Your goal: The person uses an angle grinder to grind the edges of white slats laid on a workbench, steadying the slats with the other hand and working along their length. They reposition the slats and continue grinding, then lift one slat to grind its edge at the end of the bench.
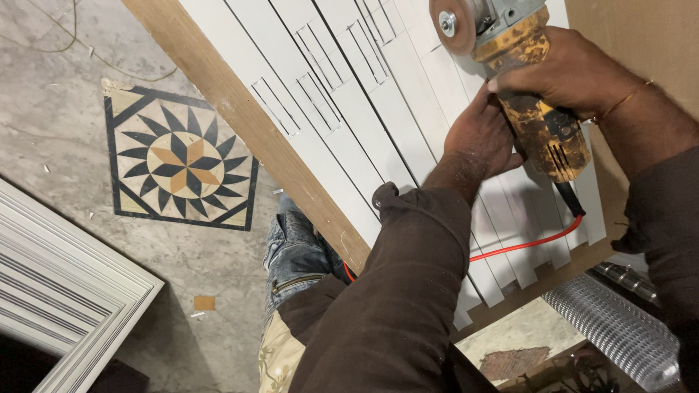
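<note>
Grinder (528, 87), yellow-bodied, over white slats (378, 109) near board's far edge; my right hand (575, 73) wraps it, left hand (480, 135) cups beside. Floor left open, star tile (178, 160) there.

Sleeves: dark brown long sleeves (408, 291) on both arms, loose and creased, the left cuff bunched at the forearm.
Right wrist: a thin gold-coloured bangle (619, 102) above the right hand (575, 73).
Left hand (477, 138): bare, no ring visible.
Legs: faded, worn blue jeans (295, 251).
</note>
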